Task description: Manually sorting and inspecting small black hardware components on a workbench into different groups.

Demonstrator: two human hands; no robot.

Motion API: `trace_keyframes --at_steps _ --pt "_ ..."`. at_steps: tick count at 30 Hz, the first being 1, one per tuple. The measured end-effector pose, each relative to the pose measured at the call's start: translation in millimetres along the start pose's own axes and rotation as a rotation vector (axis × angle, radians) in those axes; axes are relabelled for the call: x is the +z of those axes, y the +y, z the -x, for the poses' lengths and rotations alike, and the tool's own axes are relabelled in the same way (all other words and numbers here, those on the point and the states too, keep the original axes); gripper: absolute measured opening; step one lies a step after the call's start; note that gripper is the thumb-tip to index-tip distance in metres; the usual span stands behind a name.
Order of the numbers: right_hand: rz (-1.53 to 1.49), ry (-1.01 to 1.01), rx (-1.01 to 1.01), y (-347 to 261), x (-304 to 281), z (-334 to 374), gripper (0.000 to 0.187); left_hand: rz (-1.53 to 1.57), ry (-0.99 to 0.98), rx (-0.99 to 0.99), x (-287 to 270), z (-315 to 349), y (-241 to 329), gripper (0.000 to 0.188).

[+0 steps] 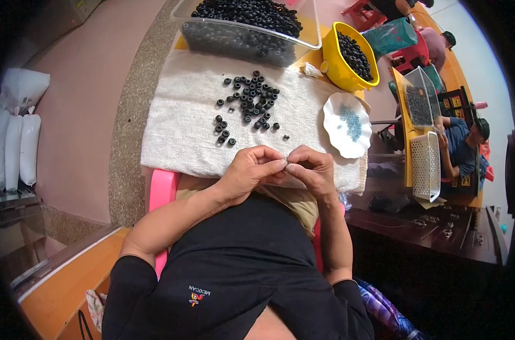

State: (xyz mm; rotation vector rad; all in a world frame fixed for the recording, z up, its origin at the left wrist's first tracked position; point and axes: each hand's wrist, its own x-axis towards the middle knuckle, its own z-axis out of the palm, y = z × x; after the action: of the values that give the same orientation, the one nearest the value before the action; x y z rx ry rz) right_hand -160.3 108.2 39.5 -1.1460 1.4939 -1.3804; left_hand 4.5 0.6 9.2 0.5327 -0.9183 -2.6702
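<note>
Whatever is pinched between the left hand (251,170) and the right hand (311,169) is covered by the fingertips and too small to identify. Both hands cover part of the near edge of the white towel (178,124). Beyond the towel, the clear tub (302,42) of black rings is cut off by the upper picture edge. Right of the towel, the bluish bits on the white scalloped dish (334,122) are too small to tell apart.
</note>
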Motion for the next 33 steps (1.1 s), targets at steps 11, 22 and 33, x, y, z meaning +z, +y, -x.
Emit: trace_keyframes --at_steps 11,22,33 --pt "0.683 0.188 -0.429 0 33 8 0.024 0.114 0.025 0.015 -6 -3 -1 0.014" --pt "0.764 0.146 -0.386 -5 -10 -30 0.018 0.111 0.042 0.023 -7 -4 -1 0.017" --pt "1.273 -0.141 -0.228 -5 -6 -56 0.011 0.091 0.059 0.017 -10 -4 1 0.017"
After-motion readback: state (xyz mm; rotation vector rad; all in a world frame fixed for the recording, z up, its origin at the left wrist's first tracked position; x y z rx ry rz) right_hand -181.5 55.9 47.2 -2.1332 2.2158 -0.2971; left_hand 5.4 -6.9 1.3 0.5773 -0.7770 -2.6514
